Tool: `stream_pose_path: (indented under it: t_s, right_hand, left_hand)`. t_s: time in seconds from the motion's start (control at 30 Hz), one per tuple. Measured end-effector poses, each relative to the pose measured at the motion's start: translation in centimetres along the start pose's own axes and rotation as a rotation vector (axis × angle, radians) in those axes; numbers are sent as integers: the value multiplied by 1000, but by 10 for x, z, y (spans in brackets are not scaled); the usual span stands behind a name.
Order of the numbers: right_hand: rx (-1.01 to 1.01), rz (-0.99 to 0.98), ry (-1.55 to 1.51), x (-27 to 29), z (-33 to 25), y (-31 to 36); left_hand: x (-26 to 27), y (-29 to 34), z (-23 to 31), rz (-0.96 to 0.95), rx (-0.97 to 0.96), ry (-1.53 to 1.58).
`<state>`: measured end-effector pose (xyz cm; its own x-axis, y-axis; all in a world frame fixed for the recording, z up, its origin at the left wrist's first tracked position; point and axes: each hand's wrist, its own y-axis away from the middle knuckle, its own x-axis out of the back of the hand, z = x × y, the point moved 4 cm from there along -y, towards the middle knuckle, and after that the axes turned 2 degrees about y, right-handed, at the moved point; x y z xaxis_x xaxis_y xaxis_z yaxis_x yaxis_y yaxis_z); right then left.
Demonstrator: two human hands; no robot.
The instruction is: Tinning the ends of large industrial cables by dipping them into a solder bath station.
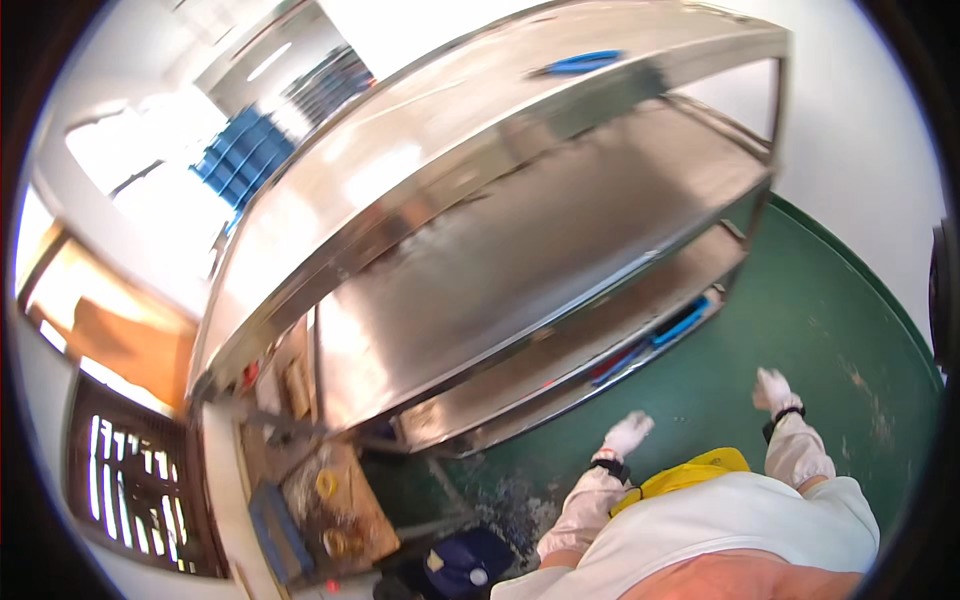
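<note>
My left hand [628,432], in a white glove, hangs low over the green floor, in front of a stainless steel shelf table [520,220]. Farther right, my right hand [770,390], gloved the same way, is also over the floor, apart from the table. Both wrists carry dark bands over pale sleeves. No object shows in either hand, but the fingers are blurred and I cannot make out whether they are closed. Between my forearms a bright yellow item [690,478] shows at my waist, partly hidden by my white shirt.
A blue-handled tool [585,63] lies on the tabletop. Blue and red things, including a blue tray [680,322], sit on the bottom shelf. At lower left are a dark blue cap [468,563] and a wooden board [350,500] with tape rolls. Blue crates [243,155] stand beyond.
</note>
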<state>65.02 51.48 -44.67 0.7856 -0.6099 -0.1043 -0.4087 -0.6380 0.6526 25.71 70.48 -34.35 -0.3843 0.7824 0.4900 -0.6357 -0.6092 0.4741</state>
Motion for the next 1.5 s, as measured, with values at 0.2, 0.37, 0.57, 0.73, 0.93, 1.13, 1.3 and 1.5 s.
stream_pose_path:
  t_s: [0.2, 0.37, 0.57, 0.73, 0.93, 1.13, 1.3, 1.5]
  right_hand:
    - [-434, 191, 1627, 143, 154, 186]
    - [-567, 235, 1074, 132, 134, 236]
    - [-536, 580, 89, 138, 84, 204]
    - [-399, 516, 24, 158, 64, 127]
    - [-427, 469, 99, 177, 22, 68]
    - [-514, 417, 268, 187, -61, 65]
    - [-408, 452, 100, 280, -100, -16]
    - [-58, 292, 418, 276, -294, -177]
  left_hand:
    - [-50, -33, -4, -435, 23, -288]
    - [-6, -48, -99, 121, 651, -263]
    - [-50, -83, -79, 68, 683, 541]
    - [-51, -162, 105, -101, 429, 158]
    - [-4, -262, 292, 118, -141, 75]
    - [21, -289, 437, 537, -626, -78]
    - [28, -337, 468, 917, -480, -420]
    - [20, -342, 438, 928, -195, -122]
